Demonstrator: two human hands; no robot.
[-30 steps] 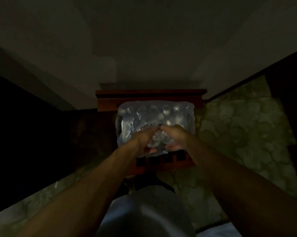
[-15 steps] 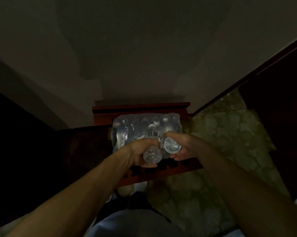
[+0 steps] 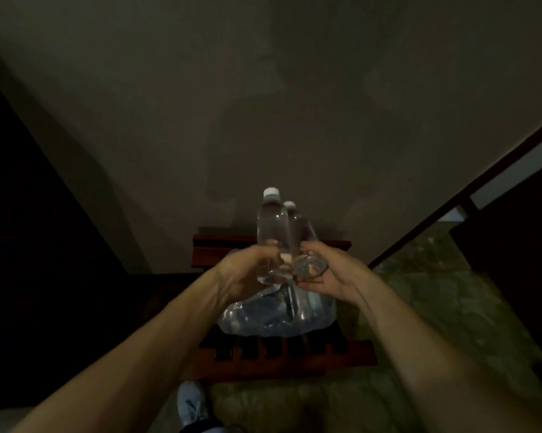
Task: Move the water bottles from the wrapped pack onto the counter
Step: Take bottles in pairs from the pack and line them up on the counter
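Bottles of water, two of them, are held up above the wrapped pack (image 3: pixel 276 317), which lies on a dark red slatted bench (image 3: pixel 290 359) against the far wall. The left hand (image 3: pixel 248 273) is wrapped around the lower half of the left bottle (image 3: pixel 271 226), white cap up. Touching it, the right bottle (image 3: pixel 296 228) has its base cupped in the right hand (image 3: pixel 329 275).

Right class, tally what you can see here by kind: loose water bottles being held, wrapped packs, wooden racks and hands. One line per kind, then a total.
Held water bottles: 2, left bottle, right bottle
Wrapped pack: 1
Wooden rack: 1
Hands: 2, left hand, right hand
Total: 6
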